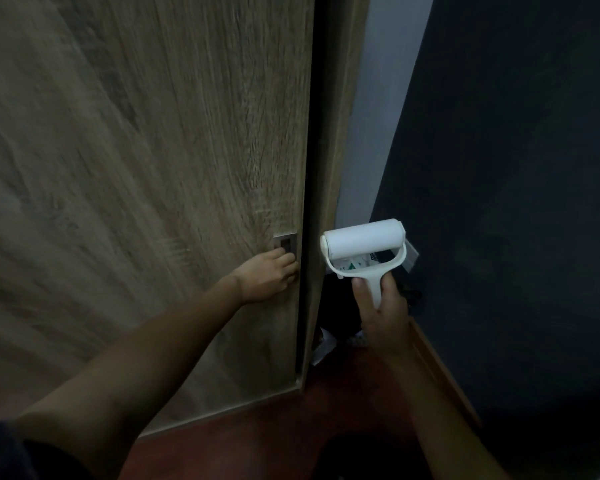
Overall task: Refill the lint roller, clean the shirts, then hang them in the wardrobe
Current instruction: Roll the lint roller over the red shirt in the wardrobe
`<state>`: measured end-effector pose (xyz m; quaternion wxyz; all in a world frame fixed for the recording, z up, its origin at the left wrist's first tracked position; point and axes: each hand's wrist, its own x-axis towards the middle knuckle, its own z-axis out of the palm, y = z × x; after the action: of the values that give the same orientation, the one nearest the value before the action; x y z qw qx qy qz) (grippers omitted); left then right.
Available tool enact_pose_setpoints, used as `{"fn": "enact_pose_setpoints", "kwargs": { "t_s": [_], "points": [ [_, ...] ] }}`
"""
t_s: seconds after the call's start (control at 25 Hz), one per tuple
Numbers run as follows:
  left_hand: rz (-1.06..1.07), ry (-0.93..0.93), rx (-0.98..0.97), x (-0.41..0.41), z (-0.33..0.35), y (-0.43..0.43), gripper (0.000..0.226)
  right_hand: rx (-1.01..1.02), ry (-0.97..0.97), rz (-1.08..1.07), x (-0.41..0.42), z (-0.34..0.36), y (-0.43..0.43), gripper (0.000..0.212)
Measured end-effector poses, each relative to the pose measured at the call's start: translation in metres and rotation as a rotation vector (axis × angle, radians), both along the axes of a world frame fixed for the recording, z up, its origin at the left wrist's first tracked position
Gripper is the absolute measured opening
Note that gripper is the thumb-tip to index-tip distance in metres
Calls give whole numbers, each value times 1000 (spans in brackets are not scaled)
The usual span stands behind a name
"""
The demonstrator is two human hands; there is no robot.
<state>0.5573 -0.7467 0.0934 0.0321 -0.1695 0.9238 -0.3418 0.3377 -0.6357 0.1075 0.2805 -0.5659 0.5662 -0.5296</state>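
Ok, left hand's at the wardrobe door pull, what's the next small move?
Probably slide the wardrobe door leftward. The left hand's fingers are already at the recessed pull, only a narrow dark gap shows, and the right hand is busy holding the lint roller.

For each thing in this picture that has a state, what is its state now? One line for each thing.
Wardrobe door: nearly closed, a narrow dark gap at its right edge.
Recessed handle: fingertips of the left hand on it.
Lint roller: held upright by its handle in the right hand, roll white.
Shirts: not in view.
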Motion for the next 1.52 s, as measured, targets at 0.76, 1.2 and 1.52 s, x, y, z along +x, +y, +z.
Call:
{"fn": "enact_pose_setpoints", "kwargs": {
  "t_s": [0.76,1.2,1.52],
  "points": [
    [177,-118,-14,323,10,102,38,3,-22,55,253,-5,80,28],
    [359,-116,-40,462,12,157,32,-32,41,180,325,-2,102,11],
    [414,-133,-39,483,10,168,21,-54,52,190,348,-5,108,12]
  ]
}}
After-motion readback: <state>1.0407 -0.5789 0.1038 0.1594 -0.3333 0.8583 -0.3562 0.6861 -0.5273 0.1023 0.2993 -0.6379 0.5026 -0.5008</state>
